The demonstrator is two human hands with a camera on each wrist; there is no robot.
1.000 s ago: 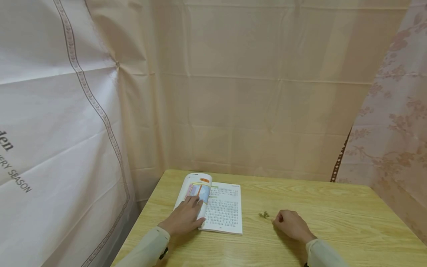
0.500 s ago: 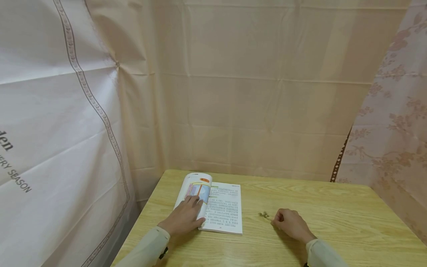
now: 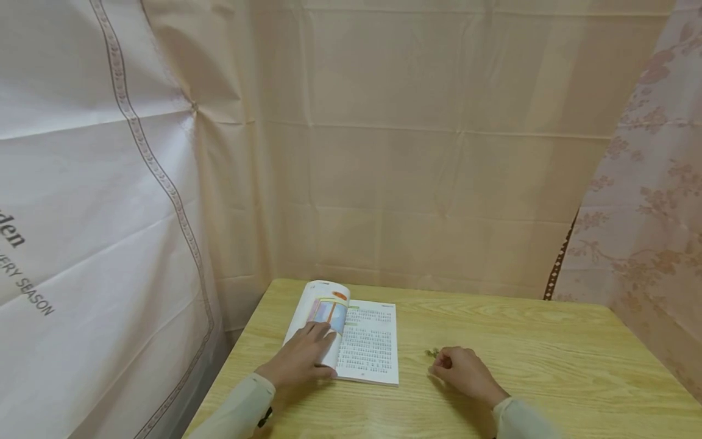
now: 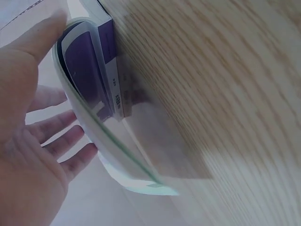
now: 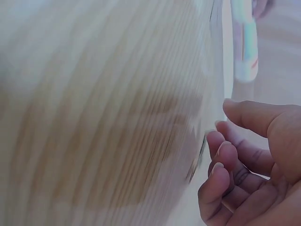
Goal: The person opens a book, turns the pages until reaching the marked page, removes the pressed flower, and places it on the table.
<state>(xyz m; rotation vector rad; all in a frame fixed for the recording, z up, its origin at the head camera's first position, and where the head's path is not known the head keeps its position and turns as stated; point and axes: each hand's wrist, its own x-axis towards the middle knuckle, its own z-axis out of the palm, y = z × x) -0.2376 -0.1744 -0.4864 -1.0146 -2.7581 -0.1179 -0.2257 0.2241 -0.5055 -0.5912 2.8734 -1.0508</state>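
Note:
A book (image 3: 368, 341) lies spread on the wooden table, its left page (image 3: 323, 311) bulging up in a curve. My left hand (image 3: 300, 360) rests on that picture page with fingers extended, its thumb at the lower inner edge. In the left wrist view, the fingers (image 4: 70, 136) touch the outside of the curved sheets. My right hand (image 3: 465, 372) hovers low beside a small greenish dried sprig (image 3: 431, 353). Its fingers are bent, and the thumb stands a little apart from the forefinger in the right wrist view. The hand partly hides the sprig's stem.
The wood-grained table (image 3: 526, 329) reaches back to a beige hanging cloth (image 3: 411, 183). White printed cloth (image 3: 109, 244) hangs at the left, and a floral cloth (image 3: 652, 213) at the right.
My right hand has moved left, over the sprig's stem. The sprig has stayed in place. My left hand has shifted barely, and the curved page bulges slightly more.

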